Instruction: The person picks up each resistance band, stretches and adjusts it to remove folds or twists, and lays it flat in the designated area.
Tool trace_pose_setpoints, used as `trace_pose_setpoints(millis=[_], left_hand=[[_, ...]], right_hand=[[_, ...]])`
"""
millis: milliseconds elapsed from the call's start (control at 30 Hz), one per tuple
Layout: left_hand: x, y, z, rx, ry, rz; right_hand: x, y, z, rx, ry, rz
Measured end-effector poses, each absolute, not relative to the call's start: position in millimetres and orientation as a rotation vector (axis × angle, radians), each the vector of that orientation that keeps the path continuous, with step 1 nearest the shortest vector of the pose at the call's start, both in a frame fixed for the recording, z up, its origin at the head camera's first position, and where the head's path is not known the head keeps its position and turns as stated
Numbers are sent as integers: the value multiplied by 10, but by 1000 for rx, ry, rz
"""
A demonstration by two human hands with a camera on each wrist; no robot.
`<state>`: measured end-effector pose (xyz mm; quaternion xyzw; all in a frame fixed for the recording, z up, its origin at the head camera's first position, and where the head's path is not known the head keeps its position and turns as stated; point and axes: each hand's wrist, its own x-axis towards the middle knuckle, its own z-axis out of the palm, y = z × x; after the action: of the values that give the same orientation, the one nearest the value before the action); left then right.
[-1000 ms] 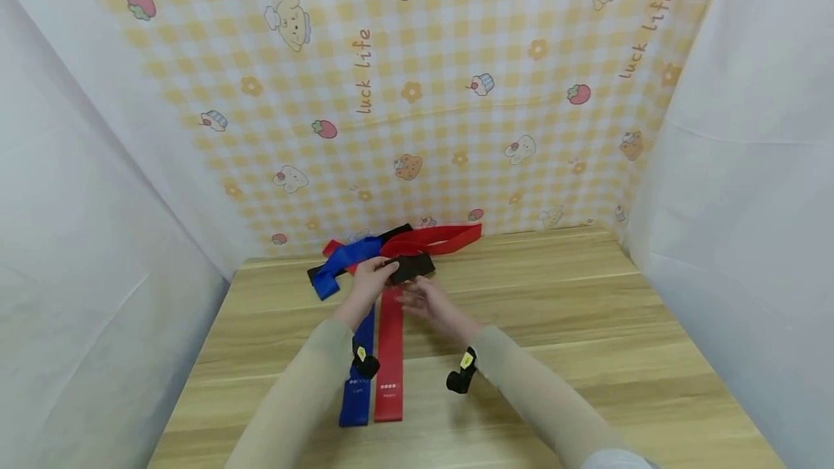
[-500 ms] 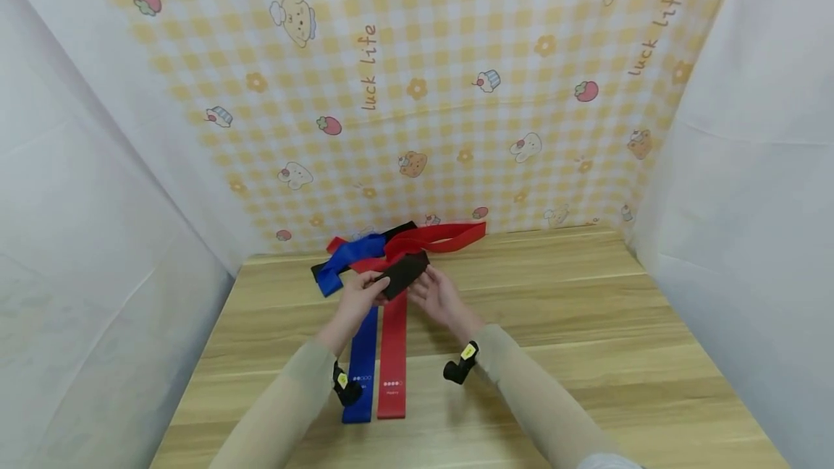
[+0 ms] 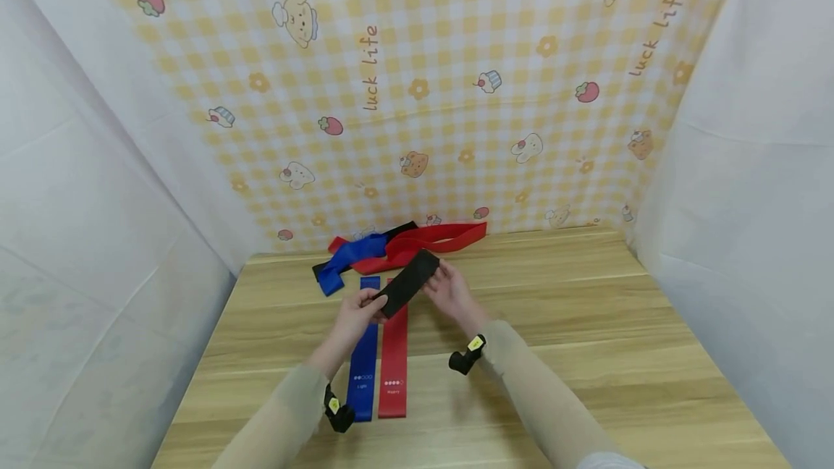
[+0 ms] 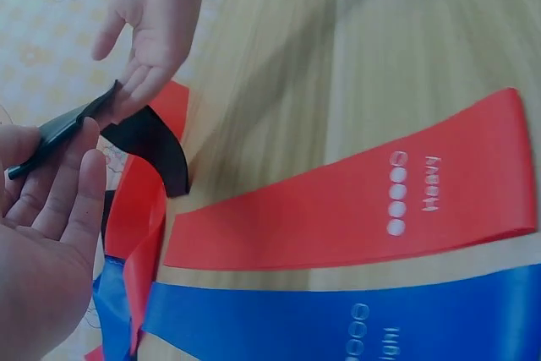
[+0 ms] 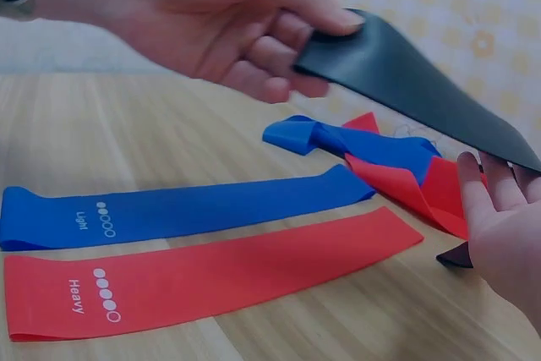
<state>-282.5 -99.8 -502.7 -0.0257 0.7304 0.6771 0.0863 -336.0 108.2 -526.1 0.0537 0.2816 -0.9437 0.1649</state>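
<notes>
A black resistance band (image 3: pixel 410 282) is held above the table, slanting up toward the right. My left hand (image 3: pixel 355 315) pinches its near end, thumb on top and fingers beneath, as the right wrist view shows. At the band's far end, my right hand (image 3: pixel 454 299) has its fingers extended against the underside, its thumb standing apart in the left wrist view. Below lie a blue band (image 3: pixel 363 364) marked "Light" and a red band (image 3: pixel 394 353) marked "Heavy", flat and side by side. A dark strip (image 5: pixel 455 256) shows under the right hand.
A tangled pile of bands rests at the back of the table, with a blue one (image 3: pixel 352 255), a red one (image 3: pixel 449 239) and black parts (image 3: pixel 402 229). A checked cloth (image 3: pixel 417 121) hangs behind the wooden table (image 3: pixel 554 324), with white sheets (image 3: pixel 730 165) at the sides.
Both hands have drawn the black band away from the pile toward me, and it is now stretched out straighter. The right hand has moved up to its far end.
</notes>
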Motion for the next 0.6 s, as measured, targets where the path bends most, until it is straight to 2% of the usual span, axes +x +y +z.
trace_pose_setpoints(millis=[600], left_hand=[[-2397, -1072, -5378, -96, 2149, 1878]], right_hand=[[-3203, 1542, -5511, 335, 848, -2739]])
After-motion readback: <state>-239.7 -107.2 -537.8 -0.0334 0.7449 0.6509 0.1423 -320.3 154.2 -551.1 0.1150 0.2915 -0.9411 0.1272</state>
